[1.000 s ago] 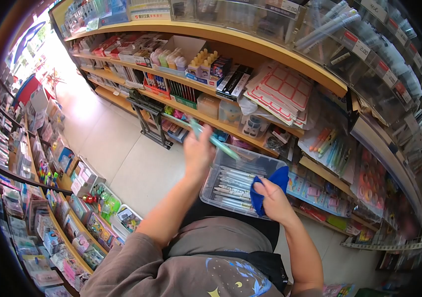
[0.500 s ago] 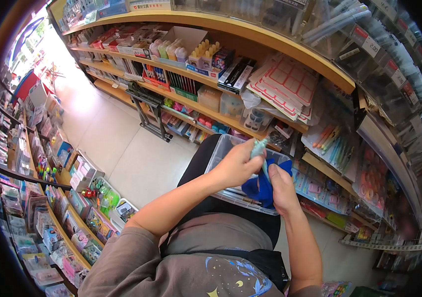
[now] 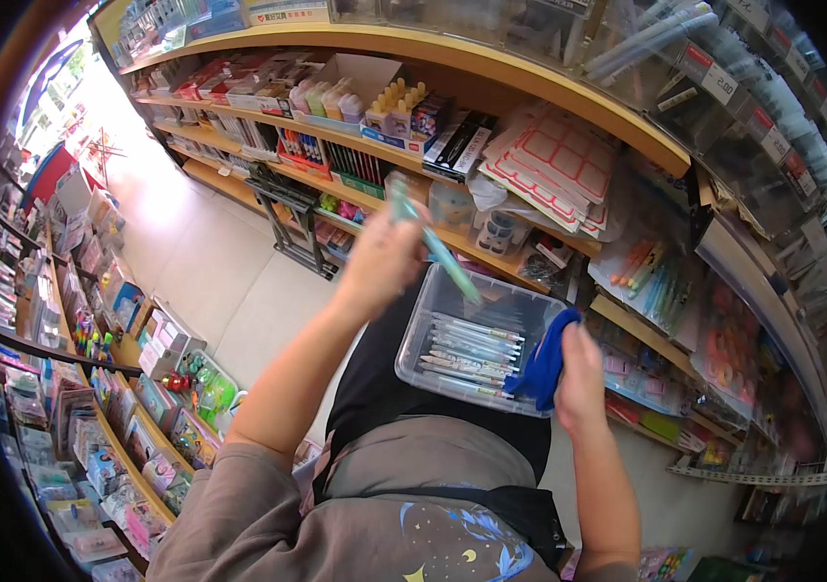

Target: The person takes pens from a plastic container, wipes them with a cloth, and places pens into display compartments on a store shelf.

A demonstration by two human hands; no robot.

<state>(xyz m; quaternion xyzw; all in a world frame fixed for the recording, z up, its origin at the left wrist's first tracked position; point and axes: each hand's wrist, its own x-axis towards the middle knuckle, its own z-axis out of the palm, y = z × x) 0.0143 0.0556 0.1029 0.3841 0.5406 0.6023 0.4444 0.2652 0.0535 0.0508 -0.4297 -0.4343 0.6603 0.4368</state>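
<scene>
My left hand [image 3: 382, 260] is closed around a mint-green pen [image 3: 447, 260], raised above the far left edge of the bin; hand and pen are smeared a little by motion. A blue cloth [image 3: 546, 361] is gripped in my right hand [image 3: 581, 380] over the bin's right side. Below both, a clear plastic bin [image 3: 414, 341] rests on my lap. Several slim pens [image 3: 472, 351] lie side by side inside it, their right ends partly covered by the cloth.
Wooden shelves [image 3: 375, 199] of stationery run along the far side, with a stack of red-framed sheets [image 3: 554, 160] above the bin. Pen compartments with price tags [image 3: 714, 78] fill the upper right. A low display rack [image 3: 132, 427] stands at left, and a black metal stand [image 3: 287, 223] is on the floor.
The pen has come out of the blue cloth. My left hand has lifted it up and left, while my right hand moved slightly right with the cloth, uncovering the pens in the bin.
</scene>
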